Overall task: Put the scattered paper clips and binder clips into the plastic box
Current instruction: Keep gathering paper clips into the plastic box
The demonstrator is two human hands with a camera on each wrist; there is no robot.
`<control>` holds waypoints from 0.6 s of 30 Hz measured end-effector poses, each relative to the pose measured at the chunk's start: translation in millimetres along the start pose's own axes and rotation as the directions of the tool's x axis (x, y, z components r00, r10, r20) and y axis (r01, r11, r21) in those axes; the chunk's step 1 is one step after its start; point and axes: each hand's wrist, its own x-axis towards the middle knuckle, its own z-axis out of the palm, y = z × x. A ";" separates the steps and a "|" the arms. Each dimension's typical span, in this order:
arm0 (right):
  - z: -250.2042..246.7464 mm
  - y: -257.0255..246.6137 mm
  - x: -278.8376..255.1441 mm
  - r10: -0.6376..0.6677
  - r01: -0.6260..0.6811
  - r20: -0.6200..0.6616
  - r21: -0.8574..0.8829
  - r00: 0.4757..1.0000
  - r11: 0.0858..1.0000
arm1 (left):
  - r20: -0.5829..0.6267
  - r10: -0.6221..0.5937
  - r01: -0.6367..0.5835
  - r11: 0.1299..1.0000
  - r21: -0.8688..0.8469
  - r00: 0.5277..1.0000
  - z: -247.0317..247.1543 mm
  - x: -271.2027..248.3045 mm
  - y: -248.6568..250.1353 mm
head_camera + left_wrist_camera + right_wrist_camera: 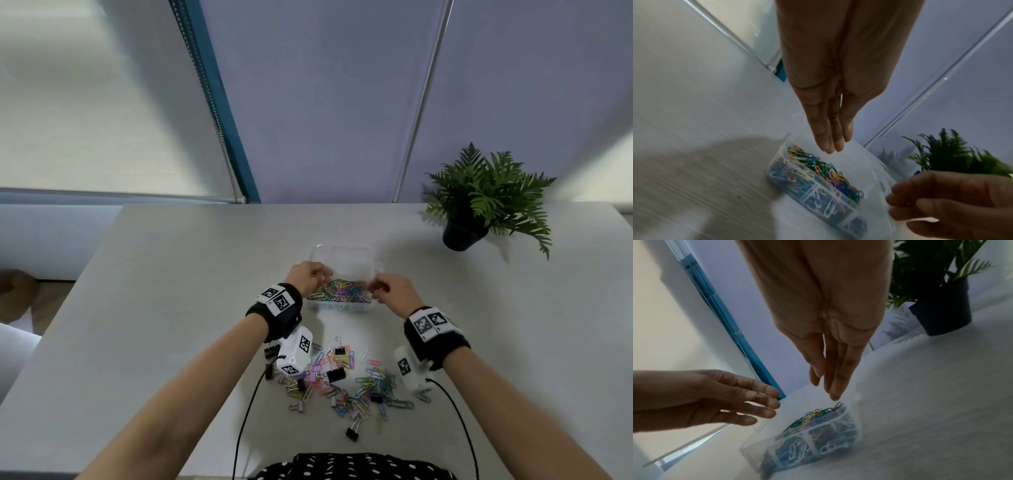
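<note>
A clear plastic box (pixel 342 255) sits mid-table, its near half heaped with coloured paper clips (pixel 342 291). My left hand (pixel 310 274) hovers over the box's left end. Its fingers (pixel 831 146) point straight down just above the clips (pixel 824 168) and hold nothing. My right hand (pixel 390 289) hangs over the right end, fingers (pixel 828 386) straight and empty above the box (pixel 855 421). Closer to me, scattered paper clips (pixel 359 387) lie on the table with black binder clips (pixel 336 375) and small coloured binder clips among them.
A potted fern (pixel 479 205) stands at the table's (pixel 171 308) far right. One black binder clip (pixel 352 433) lies nearest my body. Cables (pixel 246 411) trail from both wrist cameras across the near table. Wall and window blind rise behind the far edge.
</note>
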 end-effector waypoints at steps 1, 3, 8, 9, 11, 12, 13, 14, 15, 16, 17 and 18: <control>-2.6 6.4 -7.4 -0.004 0.004 -0.003 0.008 1.000 1.000 | 0.012 0.066 -0.067 0.996 0.067 0.998 2.5 -5.6 2.2; -8.1 21.9 -25.0 -0.019 0.020 0.018 -0.029 1.000 0.999 | 0.112 0.158 -0.176 0.969 0.173 0.981 12.7 -17.1 6.5; -14.1 65.9 -71.2 0.035 0.035 0.199 -0.341 0.979 0.939 | 0.442 0.103 -0.281 0.890 0.360 0.891 58.2 -46.7 9.7; -12.0 71.9 -80.1 0.086 0.016 0.229 -0.408 0.970 0.913 | 0.483 0.092 -0.324 0.846 0.424 0.871 68.0 -51.8 8.7; -5.3 79.9 -97.7 0.161 0.006 0.269 -0.529 0.950 0.848 | 0.531 0.069 -0.405 0.731 0.549 0.845 85.4 -60.3 5.2; -1.6 83.1 -106.0 0.170 0.023 0.280 -0.575 0.945 0.818 | 0.547 0.065 -0.435 0.686 0.583 0.835 93.4 -63.0 2.0; 1.8 85.1 -113.3 0.163 0.047 0.288 -0.604 0.944 0.796 | 0.562 0.072 -0.466 0.650 0.600 0.824 100.1 -64.6 -1.0; 4.9 86.8 -119.3 0.151 0.066 0.293 -0.617 0.944 0.784 | 0.573 0.078 -0.490 0.620 0.613 0.816 105.8 -66.0 -3.9; 8.2 88.7 -124.1 0.142 0.073 0.292 -0.618 0.946 0.783 | 0.572 0.084 -0.501 0.596 0.627 0.816 111.2 -66.6 -7.7; 11.7 90.0 -127.5 0.136 0.071 0.283 -0.616 0.950 0.785 | 0.561 0.086 -0.498 0.583 0.642 0.823 115.5 -67.4 -10.9; 15.3 90.5 -129.4 0.127 0.070 0.269 -0.619 0.955 0.782 | 0.544 0.094 -0.492 0.574 0.654 0.833 119.3 -68.7 -12.5; 18.9 90.0 -130.1 0.112 0.072 0.251 -0.624 0.962 0.778 | 0.523 0.104 -0.482 0.569 0.666 0.846 122.9 -70.0 -14.0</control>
